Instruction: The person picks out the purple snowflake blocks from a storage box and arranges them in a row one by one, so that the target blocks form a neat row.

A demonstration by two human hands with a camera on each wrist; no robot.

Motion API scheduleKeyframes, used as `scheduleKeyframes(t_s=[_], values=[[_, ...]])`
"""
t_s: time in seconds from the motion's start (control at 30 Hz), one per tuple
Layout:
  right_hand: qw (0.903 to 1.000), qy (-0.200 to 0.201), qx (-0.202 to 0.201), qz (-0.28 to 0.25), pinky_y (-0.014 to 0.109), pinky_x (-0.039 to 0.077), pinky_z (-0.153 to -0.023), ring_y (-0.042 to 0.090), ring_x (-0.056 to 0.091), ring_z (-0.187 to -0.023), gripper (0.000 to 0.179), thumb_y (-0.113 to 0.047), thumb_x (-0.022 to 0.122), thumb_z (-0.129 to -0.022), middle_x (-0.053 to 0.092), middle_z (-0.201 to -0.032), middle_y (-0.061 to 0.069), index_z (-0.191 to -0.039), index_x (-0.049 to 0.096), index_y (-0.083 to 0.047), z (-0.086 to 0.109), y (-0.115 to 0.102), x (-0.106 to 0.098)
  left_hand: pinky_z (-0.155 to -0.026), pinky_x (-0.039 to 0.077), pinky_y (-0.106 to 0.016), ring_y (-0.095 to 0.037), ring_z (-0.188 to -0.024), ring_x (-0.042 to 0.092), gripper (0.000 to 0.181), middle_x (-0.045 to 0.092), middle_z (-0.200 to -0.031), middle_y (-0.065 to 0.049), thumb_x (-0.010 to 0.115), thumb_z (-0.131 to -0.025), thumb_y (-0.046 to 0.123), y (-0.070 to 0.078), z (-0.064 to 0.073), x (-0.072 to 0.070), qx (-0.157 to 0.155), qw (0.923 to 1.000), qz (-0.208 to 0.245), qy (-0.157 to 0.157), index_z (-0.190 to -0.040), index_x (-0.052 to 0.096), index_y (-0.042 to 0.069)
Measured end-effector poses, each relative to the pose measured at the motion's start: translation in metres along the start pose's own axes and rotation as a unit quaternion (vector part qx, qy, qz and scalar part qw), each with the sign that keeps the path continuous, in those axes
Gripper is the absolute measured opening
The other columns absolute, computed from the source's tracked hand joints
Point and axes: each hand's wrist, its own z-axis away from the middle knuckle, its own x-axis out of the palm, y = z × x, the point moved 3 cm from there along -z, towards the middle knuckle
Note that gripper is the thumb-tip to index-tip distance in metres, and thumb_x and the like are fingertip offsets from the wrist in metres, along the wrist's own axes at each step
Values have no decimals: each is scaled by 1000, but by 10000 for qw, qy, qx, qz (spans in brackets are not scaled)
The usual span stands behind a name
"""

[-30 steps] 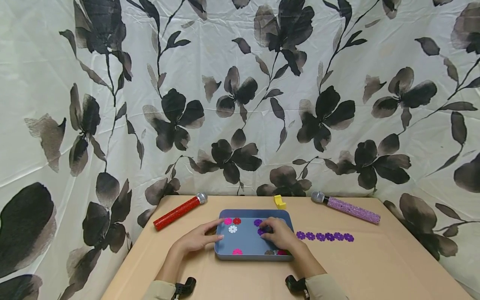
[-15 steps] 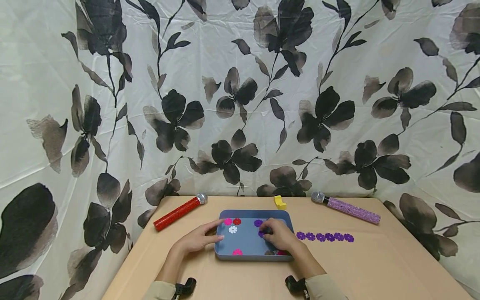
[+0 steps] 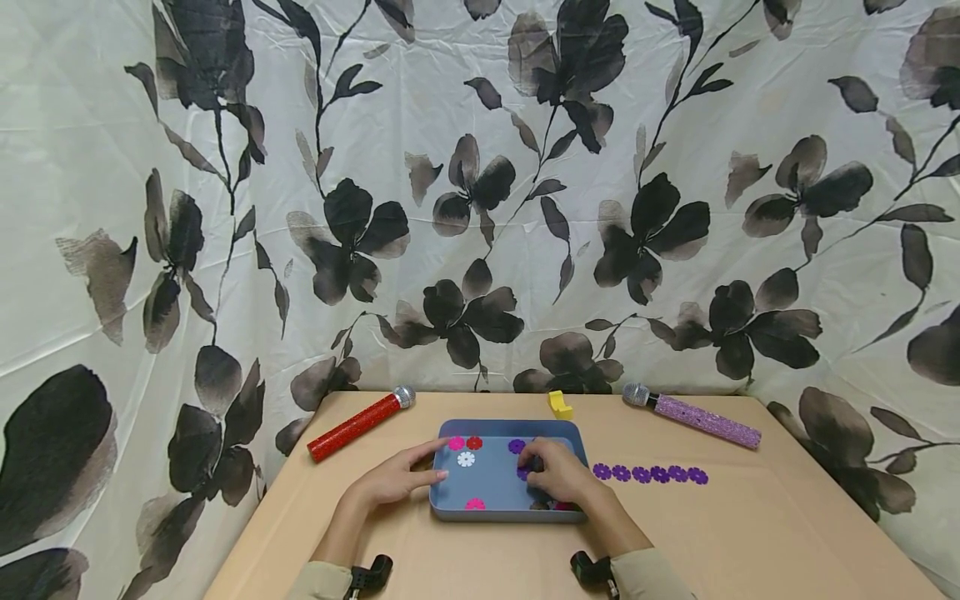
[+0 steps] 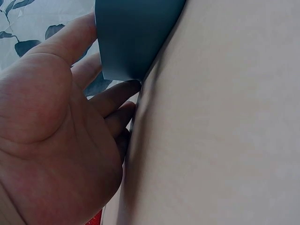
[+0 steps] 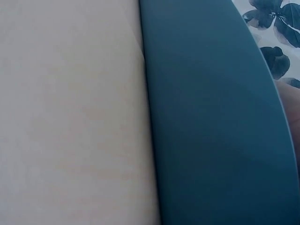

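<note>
one tray (image 3: pixel 487 482), blue-grey, shallow, round-cornered, is set on one table (image 3: pixel 750 529). its left side is touched by the left hand (image 3: pixel 395 477), fingers apart. the right hand (image 3: pixel 557 471) is held inside, fingers bent; whether anything is pinched cannot be told. flat scalloped flower pieces (image 3: pixel 641 474): six purple, rowed right of the tray; inside, at least eight: two purple, two pink, one red, one white, one brown, one magenta. microphones (image 3: pixel 356 427): two.

Drew the lower purple flower piece (image 3: pixel 522 475) a little toward the near side of the tray (image 3: pixel 491 482) with the right hand (image 3: pixel 557 471), leaving a wider gap to the upper purple flower piece (image 3: pixel 516 446). Also brought the thumb (image 3: pixel 537 481) slightly toward that same side.
</note>
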Motion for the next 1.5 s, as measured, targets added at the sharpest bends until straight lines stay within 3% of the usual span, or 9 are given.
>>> scheduleKeyframes(t_s=[0.27,0.53,0.7,0.97,1.3,1.5], values=[[9996,54,-174,-236,21,47,-65,13,55,-81,17,1,76,-87,59,-96,-1,-98,75,-12,1,-3,-4,-129,15,-63,-40,-159,20,73,31,-170,-14,72,-97,43,0,0,0,13,10000,-9,-4,-161,42,22],[9973,144,-153,-702,20,54,-73,15,58,-88,20,2,76,-89,65,-102,0,-108,80,-6,11,3,-23,-129,15,-64,-40,-159,20,75,31,-170,-14,72,-97,43,0,-1,0,24,10000,4,-39,-161,41,20],[9939,586,146,-927,21,53,-73,18,56,-89,22,1,75,-89,64,-102,2,-109,81,-6,18,8,-42,-128,15,-65,-41,-159,20,75,31,-170,-13,72,-97,44,0,-1,-1,20,10000,-6,-37,-161,41,20],[9782,1317,929,-1311,17,55,-78,20,60,-98,21,2,75,-91,65,-112,4,-110,80,-5,38,32,-73,-129,16,-64,-40,-159,21,74,31,-170,-13,72,-98,43,0,-2,-1,53,10000,-13,-30,-161,41,20],[9721,1972,901,-894,17,57,-79,15,64,-96,23,-6,76,-94,69,-115,9,-117,77,-5,74,84,-107,-128,16,-65,-40,-159,21,73,31,-170,-13,71,-98,42,0,0,-2,48,10000,-34,-33,-161,41,21],[9706,2265,735,-345,16,57,-77,10,64,-97,23,-8,75,-95,69,-119,10,-118,77,-5,87,96,-124,-129,16,-64,-40,-159,21,72,31,-170,-14,72,-98,42,-1,0,-1,48,10000,-3,-32,-161,42,22]])
